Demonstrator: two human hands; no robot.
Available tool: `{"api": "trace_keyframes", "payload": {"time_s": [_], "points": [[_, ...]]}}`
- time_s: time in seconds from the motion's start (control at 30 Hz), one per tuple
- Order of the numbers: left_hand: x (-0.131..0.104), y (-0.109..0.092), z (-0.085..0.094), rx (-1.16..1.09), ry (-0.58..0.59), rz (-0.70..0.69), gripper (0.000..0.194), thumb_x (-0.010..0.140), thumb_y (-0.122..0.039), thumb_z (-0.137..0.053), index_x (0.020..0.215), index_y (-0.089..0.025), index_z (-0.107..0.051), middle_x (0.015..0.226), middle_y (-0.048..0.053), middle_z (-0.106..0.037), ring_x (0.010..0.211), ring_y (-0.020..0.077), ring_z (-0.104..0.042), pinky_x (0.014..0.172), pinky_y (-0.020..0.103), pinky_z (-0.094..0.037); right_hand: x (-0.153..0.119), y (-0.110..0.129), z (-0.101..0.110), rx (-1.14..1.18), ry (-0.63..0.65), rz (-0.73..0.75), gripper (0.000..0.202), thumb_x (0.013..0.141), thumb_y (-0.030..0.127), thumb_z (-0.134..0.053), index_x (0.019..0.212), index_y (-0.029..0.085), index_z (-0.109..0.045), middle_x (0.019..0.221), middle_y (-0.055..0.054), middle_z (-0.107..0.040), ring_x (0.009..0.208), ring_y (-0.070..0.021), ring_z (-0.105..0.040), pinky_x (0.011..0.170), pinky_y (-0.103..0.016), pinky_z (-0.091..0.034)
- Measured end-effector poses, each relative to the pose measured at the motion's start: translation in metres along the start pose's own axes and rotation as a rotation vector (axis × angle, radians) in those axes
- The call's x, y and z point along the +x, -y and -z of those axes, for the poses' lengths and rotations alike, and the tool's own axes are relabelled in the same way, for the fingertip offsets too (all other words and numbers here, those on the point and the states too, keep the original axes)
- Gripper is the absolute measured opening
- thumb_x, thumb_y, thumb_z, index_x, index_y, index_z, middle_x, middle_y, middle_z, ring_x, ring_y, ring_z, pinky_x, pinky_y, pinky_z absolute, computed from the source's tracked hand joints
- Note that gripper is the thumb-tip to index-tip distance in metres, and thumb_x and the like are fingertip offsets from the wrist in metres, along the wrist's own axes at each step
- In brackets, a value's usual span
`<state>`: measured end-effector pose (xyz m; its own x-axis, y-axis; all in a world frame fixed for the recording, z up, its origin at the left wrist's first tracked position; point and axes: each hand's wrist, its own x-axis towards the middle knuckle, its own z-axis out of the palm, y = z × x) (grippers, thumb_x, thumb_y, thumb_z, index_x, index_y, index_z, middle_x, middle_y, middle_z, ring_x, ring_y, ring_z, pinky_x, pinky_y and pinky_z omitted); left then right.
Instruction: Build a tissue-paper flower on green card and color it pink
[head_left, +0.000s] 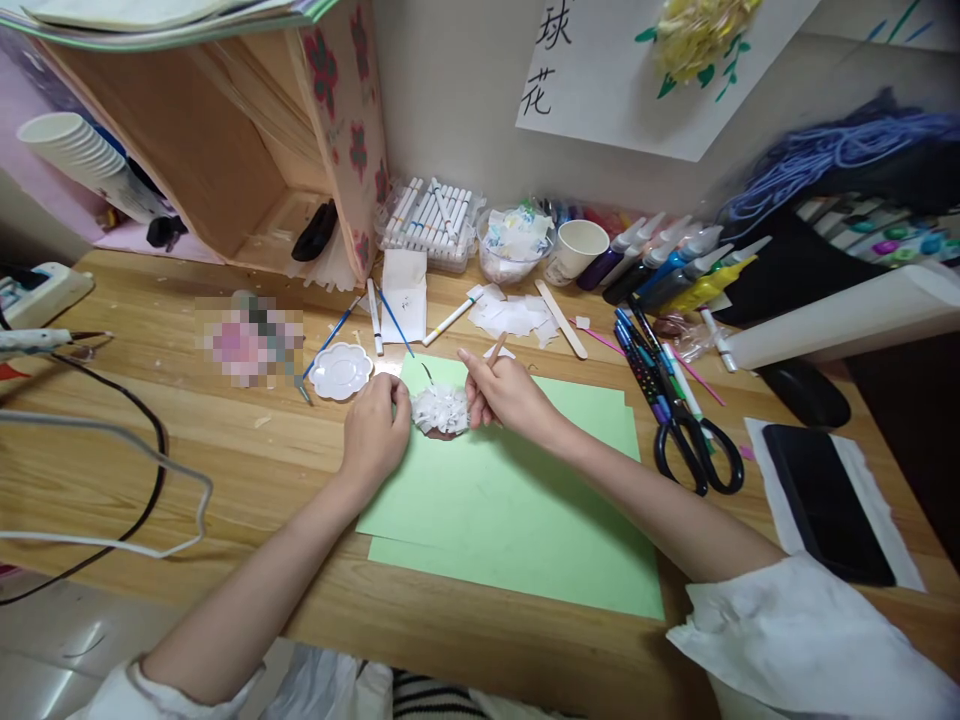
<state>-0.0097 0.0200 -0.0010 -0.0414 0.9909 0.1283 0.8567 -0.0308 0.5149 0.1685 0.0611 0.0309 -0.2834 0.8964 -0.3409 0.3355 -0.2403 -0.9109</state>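
A ruffled white paper flower point(441, 408) with a reddish-brown lower edge sits on the green paper point(517, 500). Just above it a thin dark curved mark shows on the green sheet. My left hand point(376, 428) rests closed at the flower's left side, thumb beside its edge; what its fingers hold, if anything, is hidden. At the flower's right, my right hand point(511, 395) pinches a thin brown wooden stick point(496, 348), whose upper end sticks out above the fingers; its lower end is hidden. The right fingertips are close to the flower's edge.
Around the sheets lie a white palette point(340, 371), torn white paper scraps point(510, 312), a wooden craft stick point(561, 320), black-handled scissors point(697, 455) and a phone point(825, 500). Behind stand a marker box point(431, 225), a paper cup point(577, 250) and several paint bottles point(675, 268). Cables point(161, 440) cross the left.
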Motion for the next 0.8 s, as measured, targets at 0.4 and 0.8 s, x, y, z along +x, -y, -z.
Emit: {"api": "trace_keyframes", "payload": {"time_s": [0.4, 0.8], "points": [[0.0, -0.001, 0.0, -0.001, -0.009, -0.015, 0.014, 0.09, -0.022, -0.035, 0.079, -0.021, -0.045, 0.08, 0.005, -0.057, 0.076, 0.0211, -0.054, 0.067, 0.032, -0.037, -0.043, -0.026, 0.006, -0.011, -0.023, 0.281, 0.05, 0.093, 0.051, -0.033, 0.062, 0.018, -0.053, 0.048, 0.002, -0.053, 0.045, -0.0101, -0.053, 0.049, -0.023, -0.04], [0.0, -0.001, 0.0, -0.015, -0.006, -0.011, 0.014, 0.089, -0.022, -0.036, 0.078, -0.021, -0.045, 0.079, 0.004, -0.057, 0.076, 0.0205, -0.053, 0.067, 0.032, -0.036, -0.038, -0.029, 0.0, -0.028, -0.017, 0.327, 0.049, 0.093, 0.051, -0.033, 0.063, 0.018, -0.053, 0.049, 0.001, -0.054, 0.047, -0.0109, -0.053, 0.051, -0.024, -0.041]]}}
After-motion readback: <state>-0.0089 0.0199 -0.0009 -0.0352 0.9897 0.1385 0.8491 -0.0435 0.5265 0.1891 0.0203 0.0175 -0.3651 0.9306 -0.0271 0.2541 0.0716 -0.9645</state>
